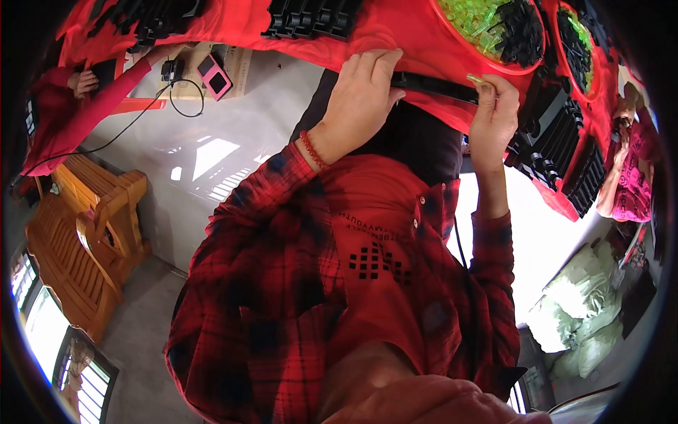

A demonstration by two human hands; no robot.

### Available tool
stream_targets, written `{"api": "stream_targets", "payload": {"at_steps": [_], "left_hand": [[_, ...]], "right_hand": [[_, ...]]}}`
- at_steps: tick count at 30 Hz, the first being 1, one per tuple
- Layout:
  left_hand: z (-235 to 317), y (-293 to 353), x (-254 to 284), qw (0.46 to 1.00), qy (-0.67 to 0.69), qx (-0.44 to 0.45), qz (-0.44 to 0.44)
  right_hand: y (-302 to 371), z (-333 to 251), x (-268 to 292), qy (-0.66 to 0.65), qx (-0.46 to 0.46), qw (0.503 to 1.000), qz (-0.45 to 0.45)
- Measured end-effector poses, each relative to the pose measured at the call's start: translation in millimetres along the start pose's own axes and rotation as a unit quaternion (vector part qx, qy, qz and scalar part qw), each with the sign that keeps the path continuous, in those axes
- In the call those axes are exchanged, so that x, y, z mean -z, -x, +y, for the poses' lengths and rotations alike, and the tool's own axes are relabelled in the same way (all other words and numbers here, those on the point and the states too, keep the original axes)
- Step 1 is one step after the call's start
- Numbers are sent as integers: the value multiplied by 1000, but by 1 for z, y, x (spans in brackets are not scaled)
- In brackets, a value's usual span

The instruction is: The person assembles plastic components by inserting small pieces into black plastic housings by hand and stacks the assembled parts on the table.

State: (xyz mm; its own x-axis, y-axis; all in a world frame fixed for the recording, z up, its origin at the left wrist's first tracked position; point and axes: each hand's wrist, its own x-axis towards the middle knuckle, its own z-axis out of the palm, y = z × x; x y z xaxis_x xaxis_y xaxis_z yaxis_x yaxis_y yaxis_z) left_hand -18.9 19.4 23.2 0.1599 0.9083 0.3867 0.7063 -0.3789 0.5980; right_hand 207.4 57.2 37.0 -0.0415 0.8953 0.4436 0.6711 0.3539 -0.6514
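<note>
A long, narrow black plastic part [438,86] lies across the front edge of the red-covered table. My left hand [361,102] is closed on its left end, fingers over the top and thumb along the near side. Above the part's right end my right hand [494,116] pinches a small, clear yellow-green piece [477,80] between thumb and fingers. Just beyond stands a red basin [462,62] heaped with similar yellow-green pieces [470,25] and small black pieces [519,32]. Whether the yellow-green piece touches the black part, I cannot tell.
Black parts [314,18] lie in a row on the red cloth [395,28]; more [586,169] sit at right beside a second basin [597,85]. Co-workers sit left [92,106] and right [632,162]. A pink phone [214,76], wooden bench [78,247] and pale sacks [583,304] surround me.
</note>
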Motion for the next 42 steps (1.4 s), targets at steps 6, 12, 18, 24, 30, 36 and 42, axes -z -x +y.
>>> {"api": "stream_targets", "payload": {"at_steps": [6,12,18,24,30,36,42], "left_hand": [[21,26,4,982,61,90,153],[31,38,-22,753,483,401,-197],[40,8,-34,762,499,372,-179],[46,7,-46,681,566,443,-139],[55,8,-46,659,588,464,-72],[40,27,-25,855,335,381,-113],[33,38,-13,930,197,295,-100]], "right_hand": [[1,15,-5,36,12,999,1],[8,19,-7,12,-24,1000,-1],[19,8,-5,45,-22,999,5],[33,-4,-7,-20,-86,996,8],[45,-34,-6,-223,-240,944,-27],[43,-42,-4,-258,-204,944,-36],[1,-38,-1,13,87,993,-82]]}}
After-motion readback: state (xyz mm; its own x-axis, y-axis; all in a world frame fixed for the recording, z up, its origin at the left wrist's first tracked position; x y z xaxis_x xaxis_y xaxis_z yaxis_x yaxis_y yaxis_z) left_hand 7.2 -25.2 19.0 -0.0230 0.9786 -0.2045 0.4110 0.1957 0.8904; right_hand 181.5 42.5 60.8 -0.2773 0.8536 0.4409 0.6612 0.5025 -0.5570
